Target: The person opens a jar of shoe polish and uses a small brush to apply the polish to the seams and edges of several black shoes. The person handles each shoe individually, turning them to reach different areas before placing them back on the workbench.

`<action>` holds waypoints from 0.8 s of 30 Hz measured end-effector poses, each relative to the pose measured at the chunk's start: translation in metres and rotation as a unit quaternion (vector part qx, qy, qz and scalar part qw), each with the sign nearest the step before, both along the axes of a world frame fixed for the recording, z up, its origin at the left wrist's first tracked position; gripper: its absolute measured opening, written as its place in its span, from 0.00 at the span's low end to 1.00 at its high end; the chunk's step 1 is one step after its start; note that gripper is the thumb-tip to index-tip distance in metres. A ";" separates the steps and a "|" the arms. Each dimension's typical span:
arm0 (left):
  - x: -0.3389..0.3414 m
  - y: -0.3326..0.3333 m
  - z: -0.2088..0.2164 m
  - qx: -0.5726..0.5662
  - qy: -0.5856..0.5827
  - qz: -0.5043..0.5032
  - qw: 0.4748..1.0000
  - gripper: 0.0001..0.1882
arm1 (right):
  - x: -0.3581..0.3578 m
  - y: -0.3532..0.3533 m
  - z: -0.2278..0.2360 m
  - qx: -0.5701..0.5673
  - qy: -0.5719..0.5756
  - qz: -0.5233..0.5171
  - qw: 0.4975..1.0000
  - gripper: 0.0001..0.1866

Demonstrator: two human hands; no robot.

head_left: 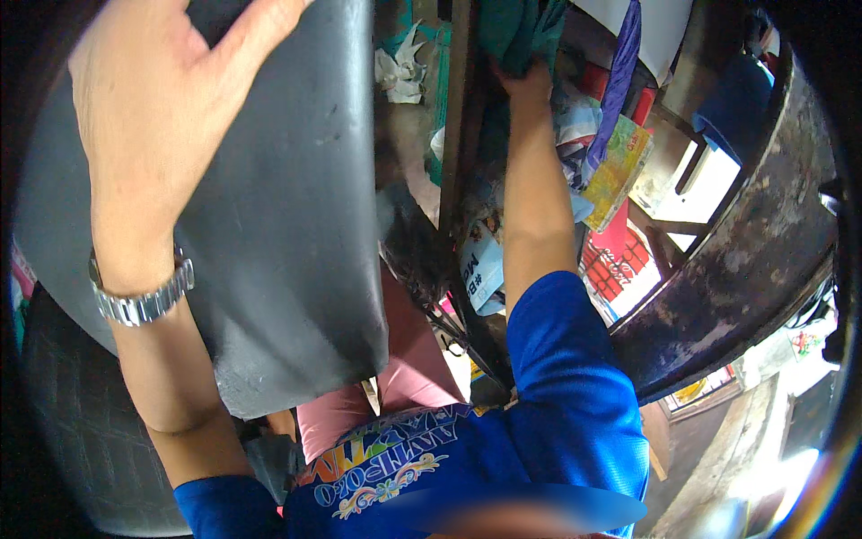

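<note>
My left hand point(166, 117) lies spread over a large, smooth black seat-like slab point(296, 198), thumb stretched out toward the upper right. A metal watch is on that wrist. Farther off, at the top middle, my right hand point(528, 79) is closed on a dark green cloth point(516, 31), which hides most of its fingers. Just right of this hand hangs a purple bunched cloth point(618, 81). Below the purple cloth lies a yellow-green printed box or book point(618, 166).
An upright dark post point(458, 99) stands between the slab and my right arm. Crumpled white paper point(401, 67) is beyond it. A blue printed bag point(482, 265) sits under my right arm. On the right curves a large, worn dark rim point(718, 278). A textured black surface point(81, 413) fills the lower left.
</note>
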State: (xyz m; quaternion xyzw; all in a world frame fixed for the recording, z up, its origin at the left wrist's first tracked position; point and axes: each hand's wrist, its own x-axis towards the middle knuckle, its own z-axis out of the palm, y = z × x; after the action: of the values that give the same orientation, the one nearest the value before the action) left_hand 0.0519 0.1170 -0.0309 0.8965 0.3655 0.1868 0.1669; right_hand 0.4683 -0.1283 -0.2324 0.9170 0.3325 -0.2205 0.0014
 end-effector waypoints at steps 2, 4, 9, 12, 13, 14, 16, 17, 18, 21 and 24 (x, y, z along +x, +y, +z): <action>0.000 0.001 0.004 -0.021 -0.002 -0.011 1.000 0.23 | 0.015 0.010 0.000 0.033 0.021 0.032 0.999 0.59; 0.000 0.004 0.007 -0.041 -0.002 -0.023 0.999 0.23 | 0.032 0.018 0.002 0.068 0.052 0.017 0.996 0.57; 0.000 0.012 0.011 -0.072 -0.003 -0.046 0.996 0.23 | 0.071 0.051 0.013 0.257 0.235 -0.134 0.928 0.52; -0.001 0.012 0.012 -0.085 -0.008 -0.051 0.995 0.24 | 0.083 0.074 0.023 0.361 0.346 -0.214 0.839 0.49; -0.002 0.013 0.012 -0.092 -0.009 -0.049 0.994 0.24 | 0.085 0.082 0.025 0.388 0.377 -0.232 0.808 0.48; -0.003 0.012 0.012 -0.092 -0.011 -0.050 0.994 0.24 | 0.085 0.088 0.024 0.412 0.405 -0.248 0.778 0.47; -0.004 0.013 0.013 -0.095 -0.013 -0.050 0.994 0.24 | 0.083 0.096 0.018 0.455 0.445 -0.277 0.720 0.45; -0.004 0.013 0.014 -0.097 -0.015 -0.049 0.994 0.24 | 0.081 0.094 0.011 0.474 0.460 -0.294 0.691 0.44; -0.003 0.013 0.014 -0.096 -0.017 -0.048 0.994 0.24 | 0.079 0.090 0.001 0.489 0.466 -0.313 0.667 0.43; -0.002 0.019 0.015 -0.088 -0.017 -0.049 0.995 0.24 | 0.074 0.053 -0.033 0.482 0.406 -0.400 0.665 0.36; -0.001 0.025 0.017 -0.042 -0.008 -0.076 0.996 0.25 | 0.072 -0.003 -0.062 0.429 0.368 -0.389 0.727 0.29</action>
State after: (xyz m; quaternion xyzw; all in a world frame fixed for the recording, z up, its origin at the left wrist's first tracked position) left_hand 0.0512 0.1424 -0.0143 0.9122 0.3027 0.1654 0.2211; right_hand 0.5407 -0.1310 -0.2944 0.7155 -0.0202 -0.3556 -0.6011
